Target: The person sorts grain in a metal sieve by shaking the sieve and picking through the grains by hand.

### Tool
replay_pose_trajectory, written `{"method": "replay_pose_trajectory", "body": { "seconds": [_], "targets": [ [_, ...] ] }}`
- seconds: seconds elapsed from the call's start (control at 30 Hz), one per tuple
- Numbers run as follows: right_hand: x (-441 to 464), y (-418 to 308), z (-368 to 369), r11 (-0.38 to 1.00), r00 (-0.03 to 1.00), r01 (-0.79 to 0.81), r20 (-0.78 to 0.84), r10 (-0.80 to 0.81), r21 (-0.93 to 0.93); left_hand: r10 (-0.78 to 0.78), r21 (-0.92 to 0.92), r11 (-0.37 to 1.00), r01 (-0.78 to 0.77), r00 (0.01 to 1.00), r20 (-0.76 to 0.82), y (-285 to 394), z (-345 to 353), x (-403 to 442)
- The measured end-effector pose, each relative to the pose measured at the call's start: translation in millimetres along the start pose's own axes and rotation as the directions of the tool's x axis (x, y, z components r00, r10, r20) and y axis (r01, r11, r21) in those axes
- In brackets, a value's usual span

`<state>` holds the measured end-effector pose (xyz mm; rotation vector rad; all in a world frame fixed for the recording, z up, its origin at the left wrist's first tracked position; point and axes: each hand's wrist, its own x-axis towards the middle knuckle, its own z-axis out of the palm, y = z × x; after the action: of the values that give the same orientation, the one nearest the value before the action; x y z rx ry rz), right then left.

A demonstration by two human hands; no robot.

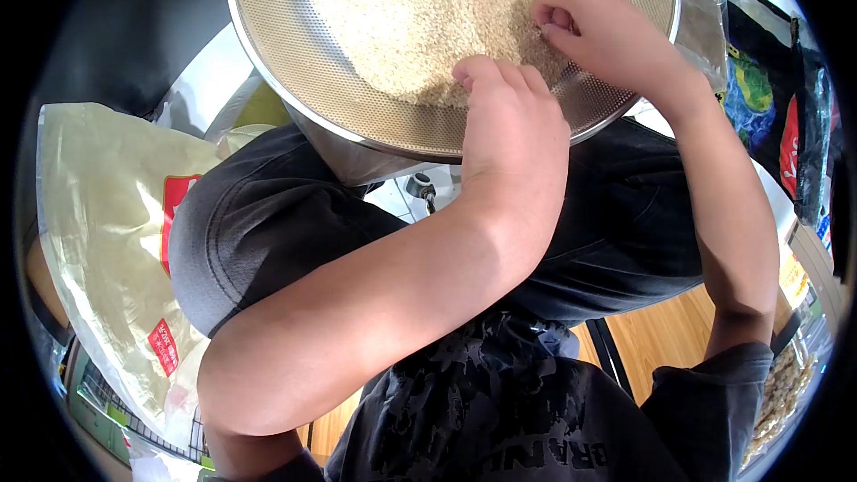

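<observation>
A wide perforated metal sieve (268, 45) holds a broad layer of small pale-tan grains (420, 18); their exact kind I cannot make out. Over the sieve's near side is my left hand (516, 116), its fingers curled down onto the edge of the grains, fingertips mostly hidden. Farther right, my right hand (603, 31) is above the grains with thumb and forefinger drawn together in a pinch. Whatever lies between those fingers, if anything, is too small to tell.
Under the sieve, between my knees, is a metal vessel (335, 147). A large pale plastic bag (107, 214) with red labels stands at left. Clear plastic (701, 13) hangs by the sieve's right rim, near colourful packaging (750, 89). Wooden flooring (665, 339) shows below.
</observation>
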<state>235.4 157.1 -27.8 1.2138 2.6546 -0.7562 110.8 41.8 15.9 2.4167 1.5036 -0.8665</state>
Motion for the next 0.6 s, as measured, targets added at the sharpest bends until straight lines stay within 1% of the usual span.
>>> {"method": "replay_pose_trajectory", "body": {
  "seconds": [0.07, 0.1, 0.17, 0.2, 0.27, 0.3, 0.37, 0.4, 0.47, 0.5, 0.57, 0.6],
  "targets": [
    [3.0, 4.6, -8.4, 0.985, 0.999, -0.018, 0.052, 0.010, 0.170, 0.067, -0.084, 0.995, -0.059, 0.992, 0.105, -2.3, -3.7, 2.3],
    [3.7, 6.4, -13.3, 0.986, 0.998, -0.014, 0.055, 0.005, 0.166, 0.063, -0.089, 0.995, -0.054, 0.993, 0.104, -1.5, -3.3, 1.6],
    [4.8, 10.9, -22.3, 0.948, 0.976, -0.101, 0.217, 0.035, 0.301, -0.005, -0.024, 1.000, 0.005, 1.000, 0.026, 0.7, -1.9, -1.1],
    [5.0, 15.2, -21.9, 0.950, 0.976, -0.097, 0.217, 0.031, 0.298, -0.010, -0.027, 1.000, 0.011, 1.000, 0.024, 0.5, -2.4, -1.5],
    [6.9, 23.9, -18.3, 0.871, 0.978, -0.043, 0.198, -0.063, 0.490, 0.016, -0.009, 1.000, -0.015, 0.999, 0.051, -0.6, -3.5, -1.6],
    [7.0, 24.6, -19.3, 0.873, 0.978, -0.039, 0.199, -0.068, 0.487, 0.010, -0.012, 1.000, -0.009, 0.999, 0.049, -1.0, -3.7, -1.2],
    [6.1, 24.7, -21.0, 0.772, 0.961, -0.081, 0.255, -0.108, 0.631, 0.014, -0.037, 0.999, -0.012, 0.998, 0.053, -0.6, -3.8, -0.5],
    [6.5, 24.9, -21.4, 0.772, 0.960, -0.080, 0.256, -0.109, 0.630, 0.013, -0.039, 0.999, -0.011, 0.998, 0.054, -1.1, -4.1, 0.1],
    [5.8, 25.7, -21.2, 0.749, 0.953, -0.120, 0.286, -0.096, 0.652, 0.073, -0.086, 0.994, -0.064, 0.992, 0.106, -1.0, -3.7, 1.6],
    [6.5, 27.2, -21.1, 0.747, 0.953, -0.123, 0.288, -0.095, 0.654, 0.076, -0.088, 0.994, -0.066, 0.991, 0.108, -1.4, -4.6, 1.1],
    [8.8, 31.0, -21.7, 0.717, 0.922, -0.153, 0.359, -0.143, 0.680, 0.088, -0.082, 0.994, -0.078, 0.990, 0.115, -2.0, -6.3, 0.2],
    [7.9, 29.6, -21.7, 0.716, 0.922, -0.155, 0.360, -0.142, 0.681, 0.090, -0.082, 0.993, -0.080, 0.989, 0.116, -1.7, -5.9, -1.2]
  ]
}}
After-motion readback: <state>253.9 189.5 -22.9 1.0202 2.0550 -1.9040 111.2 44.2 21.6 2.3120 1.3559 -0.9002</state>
